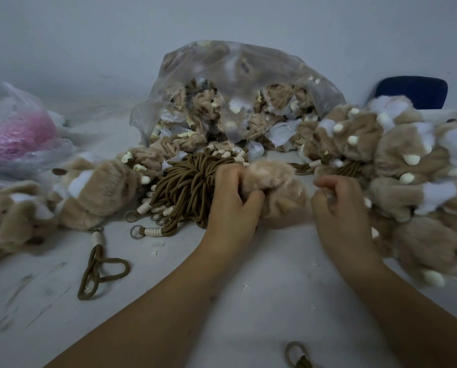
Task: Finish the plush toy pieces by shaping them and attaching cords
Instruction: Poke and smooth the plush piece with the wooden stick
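A: Two hands, one plush piece (275, 187) at mid-surface. The left hand (232, 197) has its fingers dug into it, and the right hand (338, 208) curls blurred fingers round its right side.
B: Cords?
A: One bundle (187, 187) touching the left hand, too tangled to count. One loose cord (100, 272) lies towards the left edge, and another cord (297, 354) is cut off at the near edge.
B: Bags?
A: Two. The clear bag (235, 88) at the back has hazy contents, and the pink bag (17, 134) sits far left.

At frame centre the left hand (232, 200) and right hand (338, 205) grip a tan plush piece (277, 189) (blurred), brown cords (184, 187) just left of it
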A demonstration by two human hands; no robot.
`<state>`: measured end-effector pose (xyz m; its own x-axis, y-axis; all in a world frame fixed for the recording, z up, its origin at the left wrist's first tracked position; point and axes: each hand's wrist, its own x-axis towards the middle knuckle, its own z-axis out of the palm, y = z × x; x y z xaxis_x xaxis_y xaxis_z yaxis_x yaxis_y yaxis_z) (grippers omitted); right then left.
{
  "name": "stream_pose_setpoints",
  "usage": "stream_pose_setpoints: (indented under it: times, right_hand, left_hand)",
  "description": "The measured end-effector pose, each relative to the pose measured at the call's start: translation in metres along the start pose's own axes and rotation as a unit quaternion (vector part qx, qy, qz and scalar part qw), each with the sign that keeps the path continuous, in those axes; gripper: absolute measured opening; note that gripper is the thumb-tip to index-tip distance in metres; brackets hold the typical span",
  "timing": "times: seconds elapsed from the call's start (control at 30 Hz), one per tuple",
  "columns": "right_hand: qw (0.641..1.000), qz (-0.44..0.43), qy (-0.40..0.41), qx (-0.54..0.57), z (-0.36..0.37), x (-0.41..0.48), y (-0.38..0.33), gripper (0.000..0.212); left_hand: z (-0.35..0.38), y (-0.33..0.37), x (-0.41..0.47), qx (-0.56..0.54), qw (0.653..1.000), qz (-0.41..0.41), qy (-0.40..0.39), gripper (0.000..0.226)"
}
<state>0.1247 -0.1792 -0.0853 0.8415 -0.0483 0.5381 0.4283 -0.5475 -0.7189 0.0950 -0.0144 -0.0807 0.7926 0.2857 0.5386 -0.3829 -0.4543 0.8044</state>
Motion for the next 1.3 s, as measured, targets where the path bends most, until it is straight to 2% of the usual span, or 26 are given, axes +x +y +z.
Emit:
stream_pose_setpoints:
  times: [0.07, 0.17, 0.23, 0.3, 0.37, 0.43, 0.5, 0.6, 0.73, 0.77, 0.83, 0.9, 0.93, 1.0, 1.1, 1.3]
  right_hand:
    - [0.990, 0.042, -0.058, -0.121, 0.002, 0.001, 0.009, 0.030]
    - [0.941, 0.007, -0.160, -0.299, 0.008, -0.002, 0.010, 0.035]
    - [0.932, 0.009, -0.172, -0.318, 0.008, -0.002, 0.008, 0.029]
    - [0.941, 0.020, -0.154, -0.300, 0.006, -0.001, 0.007, 0.026]
    - [0.947, 0.020, -0.125, -0.295, 0.008, -0.002, 0.009, 0.033]
    - [0.929, 0.016, -0.135, -0.345, 0.009, -0.002, 0.012, 0.044]
    - [0.906, 0.006, -0.157, -0.394, 0.008, -0.001, 0.014, 0.045]
    - [0.919, 0.021, -0.171, -0.356, 0.006, 0.001, 0.011, 0.033]
    - [0.931, 0.068, -0.192, -0.301, 0.006, 0.003, 0.008, 0.021]
    - [0.946, 0.083, -0.178, -0.258, 0.005, 0.003, 0.008, 0.019]
    - [0.982, 0.100, -0.126, -0.100, 0.003, 0.000, 0.003, 0.017]
    - [0.994, 0.072, -0.080, 0.035, 0.002, -0.003, -0.006, 0.013]
    - [0.995, 0.038, -0.076, 0.056, 0.001, -0.006, -0.011, 0.010]
    - [0.994, -0.051, -0.090, 0.029, 0.000, -0.011, -0.017, 0.003]
    - [0.979, -0.156, -0.120, -0.048, -0.002, -0.015, -0.017, 0.019]
    - [0.971, -0.136, -0.150, -0.127, -0.004, -0.011, -0.017, 0.026]
  left_hand:
    - [-0.002, 0.001, 0.000, -0.005, 1.000, 0.006, 0.014, 0.021]
    - [-0.002, 0.000, -0.003, -0.044, 0.998, -0.049, 0.005, 0.030]
    - [-0.002, -0.001, -0.002, -0.074, 0.993, -0.091, 0.012, 0.022]
    - [-0.004, -0.002, 0.000, -0.086, 0.990, -0.109, 0.037, 0.012]
    - [-0.006, -0.003, 0.001, -0.080, 0.991, -0.088, 0.065, 0.016]
    - [-0.007, -0.003, 0.001, -0.053, 0.993, -0.045, 0.091, 0.020]
    - [-0.007, -0.006, 0.000, -0.035, 0.995, -0.014, 0.097, 0.009]
    - [-0.005, -0.011, 0.000, -0.023, 0.996, -0.005, 0.088, 0.009]
    - [-0.004, -0.016, 0.000, -0.097, 0.989, -0.088, 0.070, 0.018]
    - [-0.004, -0.017, 0.001, -0.115, 0.985, -0.107, 0.067, 0.019]
    - [-0.004, -0.015, 0.001, -0.134, 0.980, -0.131, 0.066, 0.020]
    - [-0.005, -0.012, 0.002, -0.136, 0.978, -0.138, 0.076, 0.023]
    - [-0.005, -0.011, 0.002, -0.135, 0.977, -0.137, 0.088, 0.024]
    - [-0.008, -0.010, 0.003, -0.141, 0.973, -0.134, 0.123, 0.021]
    - [-0.011, -0.011, 0.003, -0.143, 0.971, -0.111, 0.154, 0.017]
    - [-0.011, -0.011, 0.003, -0.112, 0.977, -0.074, 0.164, 0.022]
